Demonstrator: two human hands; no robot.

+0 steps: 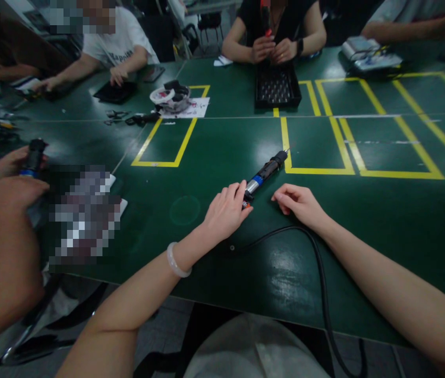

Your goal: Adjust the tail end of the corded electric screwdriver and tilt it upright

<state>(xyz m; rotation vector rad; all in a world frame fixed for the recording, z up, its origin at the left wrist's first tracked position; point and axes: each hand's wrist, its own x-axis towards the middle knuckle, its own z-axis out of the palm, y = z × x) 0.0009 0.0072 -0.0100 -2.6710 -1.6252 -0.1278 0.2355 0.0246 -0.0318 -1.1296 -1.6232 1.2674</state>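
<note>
My left hand (226, 209) is wrapped over the rear part of an electric screwdriver (264, 176), a black and silver tool with a blue band. Its bit points away to the right, close to a yellow tape corner. The palm side and the tool's rear end are hidden under my fingers. My right hand (298, 203) rests on the table to the right of the tool, fingers curled in and apart from it; I make out nothing in them. A black cable (319, 262) curves from near my left hand, between my forearms, over the table's front edge.
The green table (214, 136) bears yellow tape outlines (319, 171). Across it, a person sits behind a black tray (278, 100) of small parts. Tape rolls (171, 97) lie on paper at the back left. At left, a co-worker's hands hold a similar screwdriver (33, 156).
</note>
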